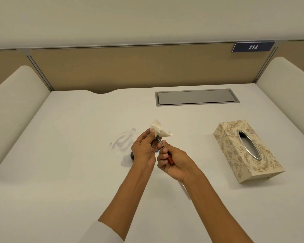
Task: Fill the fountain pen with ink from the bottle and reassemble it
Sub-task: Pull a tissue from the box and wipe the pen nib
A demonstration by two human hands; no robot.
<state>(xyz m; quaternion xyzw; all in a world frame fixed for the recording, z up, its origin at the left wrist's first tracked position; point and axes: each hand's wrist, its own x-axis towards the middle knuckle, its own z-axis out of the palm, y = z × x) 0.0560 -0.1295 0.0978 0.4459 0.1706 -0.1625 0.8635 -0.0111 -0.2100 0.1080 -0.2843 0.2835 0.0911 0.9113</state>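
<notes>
My left hand (144, 149) pinches a crumpled white tissue (158, 130) around the front end of a thin pen part (160, 142). My right hand (174, 163) grips the rear of that pen part, where a red section (170, 160) shows between the fingers. Both hands hover above the middle of the white desk (77, 172). A dark round object (131, 156), likely the ink bottle or its cap, sits on the desk, mostly hidden behind my left hand. A small blue spot (156, 151) shows between the hands.
A patterned beige tissue box (244, 151) lies at the right. A grey cable hatch (195, 97) is set into the desk at the back. Faint ink smears (123, 139) mark the desk left of my hands. Padded dividers stand on both sides.
</notes>
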